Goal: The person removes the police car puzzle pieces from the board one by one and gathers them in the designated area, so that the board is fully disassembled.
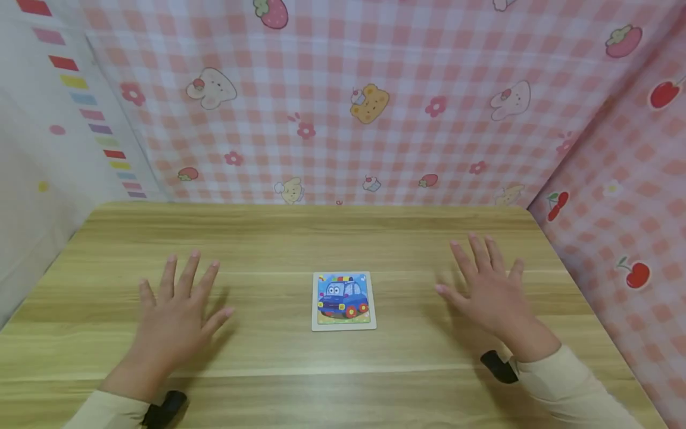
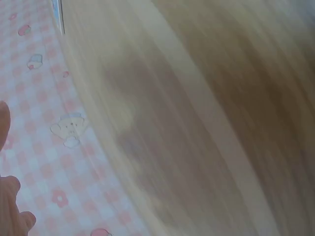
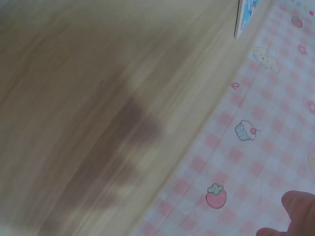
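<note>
The left hand [image 1: 170, 325] is hovering at the lower left of the head view, and the right hand [image 1: 494, 301] is hovering at the lower right; both are spreading their fingers wide and holding nothing. The car picture [image 1: 343, 301] is lying flat on the table [image 1: 268, 354], just below the frame's centre, between the hands and well apart from both. Handling it well probably means bringing both hands in evenly, taking the pale border [image 1: 345, 327] at opposite sides and pressing lightly, since a thin, flat piece is likely sliding under one-sided pushing.
</note>
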The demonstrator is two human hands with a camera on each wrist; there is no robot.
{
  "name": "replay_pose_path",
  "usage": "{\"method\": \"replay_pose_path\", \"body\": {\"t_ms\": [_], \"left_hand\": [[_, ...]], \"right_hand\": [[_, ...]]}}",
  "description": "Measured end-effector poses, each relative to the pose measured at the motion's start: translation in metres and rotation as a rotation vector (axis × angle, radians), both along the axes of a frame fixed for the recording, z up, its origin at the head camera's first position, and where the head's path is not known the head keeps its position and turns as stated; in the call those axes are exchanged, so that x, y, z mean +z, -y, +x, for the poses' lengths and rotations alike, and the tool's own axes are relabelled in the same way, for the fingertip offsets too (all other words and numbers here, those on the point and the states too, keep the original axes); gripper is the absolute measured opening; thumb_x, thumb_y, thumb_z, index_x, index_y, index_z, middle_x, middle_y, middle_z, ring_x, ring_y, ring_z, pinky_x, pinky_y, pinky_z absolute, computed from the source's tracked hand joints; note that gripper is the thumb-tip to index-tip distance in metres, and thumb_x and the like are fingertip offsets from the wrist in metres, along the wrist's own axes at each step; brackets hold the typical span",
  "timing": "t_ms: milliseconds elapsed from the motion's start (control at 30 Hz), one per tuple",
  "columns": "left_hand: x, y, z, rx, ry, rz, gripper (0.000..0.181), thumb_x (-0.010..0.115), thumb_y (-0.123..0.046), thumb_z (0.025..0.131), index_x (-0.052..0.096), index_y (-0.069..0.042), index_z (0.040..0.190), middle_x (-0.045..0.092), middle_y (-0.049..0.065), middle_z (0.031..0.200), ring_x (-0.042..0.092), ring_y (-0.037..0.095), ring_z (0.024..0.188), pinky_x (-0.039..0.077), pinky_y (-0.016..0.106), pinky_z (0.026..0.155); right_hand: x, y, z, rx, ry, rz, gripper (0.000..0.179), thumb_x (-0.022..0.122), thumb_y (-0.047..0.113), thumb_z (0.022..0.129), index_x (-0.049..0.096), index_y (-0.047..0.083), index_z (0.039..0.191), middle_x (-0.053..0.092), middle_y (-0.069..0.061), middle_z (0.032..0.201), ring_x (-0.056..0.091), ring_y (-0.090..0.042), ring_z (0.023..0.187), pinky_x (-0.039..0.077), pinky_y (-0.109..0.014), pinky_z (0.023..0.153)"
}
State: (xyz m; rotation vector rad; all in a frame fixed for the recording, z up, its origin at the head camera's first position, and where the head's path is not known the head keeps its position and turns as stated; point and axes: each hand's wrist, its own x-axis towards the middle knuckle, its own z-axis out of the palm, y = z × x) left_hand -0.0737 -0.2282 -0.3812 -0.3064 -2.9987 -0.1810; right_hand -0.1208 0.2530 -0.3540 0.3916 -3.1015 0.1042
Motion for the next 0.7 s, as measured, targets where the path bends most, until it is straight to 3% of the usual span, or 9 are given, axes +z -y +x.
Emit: {"method": "replay_pose_path", "body": {"t_ms": [300,700], "left_hand": [[0.002,-0.026,0.0,-0.073,-0.008,0.021,0.079,0.054,-0.054,0.092,0.025,-0.012,0.153,0.008,0.017,0.16,-0.004,0.043,0.145,0.005,0.077,0.102],[-0.002,-0.066,-0.001,-0.3,-0.085,0.017,0.077,0.063,-0.052,0.086,0.037,-0.017,0.149,0.019,0.013,0.159,0.009,0.04,0.146,0.016,0.071,0.107]], "right_hand": [[-0.002,0.018,-0.008,0.051,0.025,-0.08,0.086,0.044,0.063,0.093,0.013,0.013,0.156,0.004,-0.019,0.16,-0.004,-0.041,0.146,0.003,-0.08,0.098],[-0.01,0.046,-0.022,0.228,-0.041,-0.272,0.078,0.06,0.045,0.092,0.026,0.009,0.153,0.016,-0.016,0.16,0.008,-0.038,0.146,0.012,-0.07,0.107]]}}
